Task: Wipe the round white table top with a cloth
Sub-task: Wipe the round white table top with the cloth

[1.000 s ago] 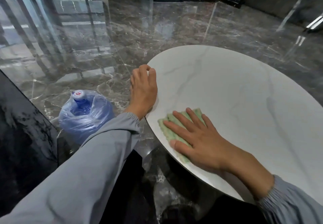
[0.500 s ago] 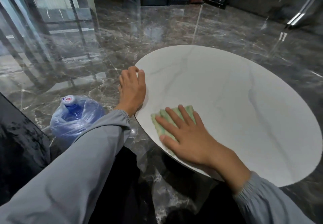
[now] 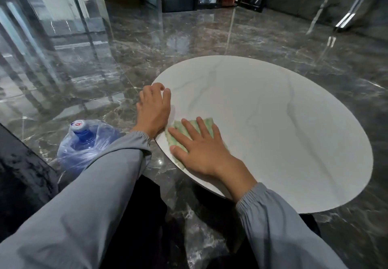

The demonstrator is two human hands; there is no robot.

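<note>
The round white table top [image 3: 273,121] with faint grey veins fills the right half of the head view. A light green cloth [image 3: 178,136] lies flat on it near the left near rim. My right hand [image 3: 199,149] presses the cloth down with straight spread fingers and covers most of it. My left hand [image 3: 153,111] rests on the table's left rim, its fingers curled over the edge just beside the cloth.
A blue water jug [image 3: 84,142] wrapped in clear plastic stands on the floor left of the table. A dark marbled block [image 3: 19,174] sits at the far left. Glossy dark marble floor [image 3: 126,48] surrounds the table; glass panels and dark cabinets stand at the back.
The cloth under my right hand has slid a little left along the rim toward my left hand. The camera has lifted, so more of the table shows.
</note>
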